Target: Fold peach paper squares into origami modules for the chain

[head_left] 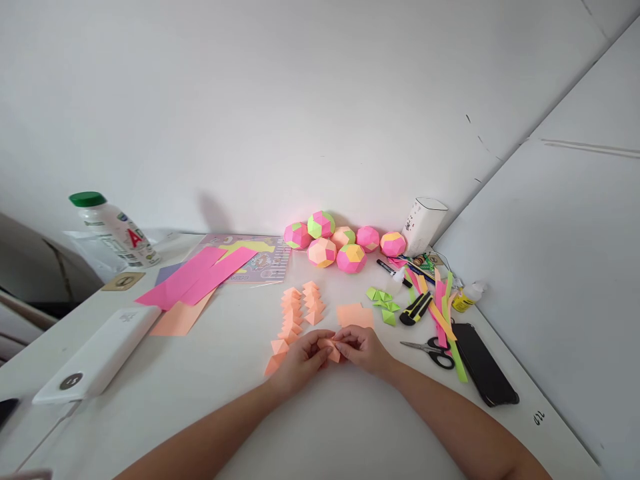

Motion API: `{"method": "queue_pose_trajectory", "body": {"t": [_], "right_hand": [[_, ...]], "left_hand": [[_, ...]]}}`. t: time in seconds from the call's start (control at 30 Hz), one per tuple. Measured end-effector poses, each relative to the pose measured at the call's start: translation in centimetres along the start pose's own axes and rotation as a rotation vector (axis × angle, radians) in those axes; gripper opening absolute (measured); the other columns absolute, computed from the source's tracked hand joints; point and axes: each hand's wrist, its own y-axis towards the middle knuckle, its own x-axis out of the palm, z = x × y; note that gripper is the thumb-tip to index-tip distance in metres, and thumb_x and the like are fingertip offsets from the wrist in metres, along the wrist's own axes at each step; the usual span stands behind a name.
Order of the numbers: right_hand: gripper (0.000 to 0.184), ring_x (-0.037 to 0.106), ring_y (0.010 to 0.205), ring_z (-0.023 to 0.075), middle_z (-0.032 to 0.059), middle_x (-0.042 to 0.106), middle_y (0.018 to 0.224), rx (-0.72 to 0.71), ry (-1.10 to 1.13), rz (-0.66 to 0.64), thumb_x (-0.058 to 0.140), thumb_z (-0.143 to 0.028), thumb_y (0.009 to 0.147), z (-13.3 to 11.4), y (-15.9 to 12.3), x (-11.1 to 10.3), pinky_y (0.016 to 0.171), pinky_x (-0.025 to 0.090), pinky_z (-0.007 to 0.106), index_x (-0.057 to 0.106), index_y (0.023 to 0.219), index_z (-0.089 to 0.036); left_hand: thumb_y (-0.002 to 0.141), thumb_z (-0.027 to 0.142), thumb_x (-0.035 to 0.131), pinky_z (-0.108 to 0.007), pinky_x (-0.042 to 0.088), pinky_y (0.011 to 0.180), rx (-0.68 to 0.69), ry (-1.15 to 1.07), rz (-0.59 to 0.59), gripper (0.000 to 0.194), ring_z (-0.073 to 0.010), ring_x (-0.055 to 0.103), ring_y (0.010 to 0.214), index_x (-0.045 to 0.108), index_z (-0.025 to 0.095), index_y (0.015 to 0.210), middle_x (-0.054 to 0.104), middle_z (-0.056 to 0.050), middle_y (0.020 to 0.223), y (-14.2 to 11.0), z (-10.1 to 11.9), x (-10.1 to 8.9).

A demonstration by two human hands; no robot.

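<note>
Together, both hands (304, 357) (366, 348) pinch angular, folded peach paper (334, 353).

My left hand (300, 360) and right hand (369, 350) are bare, with rounded fingers (320, 335); the nails are too small to make out. My left forearm (215, 427) and right forearm (445, 410) are bare too, smooth in outline, widening from narrower wrists (274, 390) towards the bottom edge of my view.

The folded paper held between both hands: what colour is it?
The folded paper is light peach-orange, shown in the head view.
</note>
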Motion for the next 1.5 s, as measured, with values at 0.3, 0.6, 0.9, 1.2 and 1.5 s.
{"method": "queue_pose_trajectory", "body": {"t": [0.3,0.6,0.9,1.2,1.5], "right_hand": [[0.02,0.059,0.062,0.0137,0.0016,0.063,0.071,-0.033,-0.042,-0.059,0.055,-0.034,0.083,-0.9,-0.2,0.1,0.059,0.05,0.027,0.062,0.093,-0.018],[0.02,0.059,0.058,0.0132,0.0026,0.065,0.072,-0.082,-0.141,-0.008,0.059,-0.035,0.08,-0.7,-0.2,0.6,0.054,0.048,0.025,0.063,0.089,-0.017],[0.018,0.061,0.057,0.0137,0.0033,0.067,0.073,-0.039,-0.111,-0.001,0.059,-0.033,0.08,-0.8,-0.1,0.4,0.057,0.052,0.028,0.065,0.082,-0.017],[0.015,0.061,0.059,0.0135,0.0018,0.066,0.07,-0.047,-0.064,-0.011,0.061,-0.032,0.08,-0.8,-0.1,0.4,0.057,0.053,0.028,0.065,0.08,-0.017],[0.018,0.06,0.057,0.0133,0.0015,0.064,0.069,-0.04,-0.131,-0.017,0.059,-0.035,0.08,-0.9,-0.1,0.3,0.054,0.048,0.025,0.064,0.079,-0.017]], "left_hand": [[0.083,0.036,0.051,-0.026,0.046,0.054,0.066,0.008,-0.007,0.019,-0.0134,0.055,0.061,0.056,0.022,0.095,0.057,-0.001,0.079,0.0,0.8,0.1],[0.082,0.042,0.053,-0.026,0.046,0.055,0.059,-0.041,0.007,0.022,-0.0131,0.055,0.062,0.053,0.021,0.081,0.059,-0.001,0.082,-0.1,1.2,0.1],[0.084,0.044,0.051,-0.025,0.043,0.054,0.036,0.008,-0.003,0.026,-0.0133,0.052,0.056,0.06,0.019,0.081,0.058,0.001,0.061,-0.2,0.9,0.0],[0.084,0.042,0.053,-0.024,0.042,0.054,0.074,-0.005,-0.01,0.025,-0.0123,0.051,0.057,0.056,0.018,0.076,0.058,0.001,0.063,-0.1,0.5,0.1],[0.085,0.042,0.05,-0.024,0.042,0.055,0.097,0.058,-0.019,0.026,-0.0126,0.051,0.058,0.055,0.019,0.075,0.055,0.001,0.065,-0.2,0.7,0.0]]}}
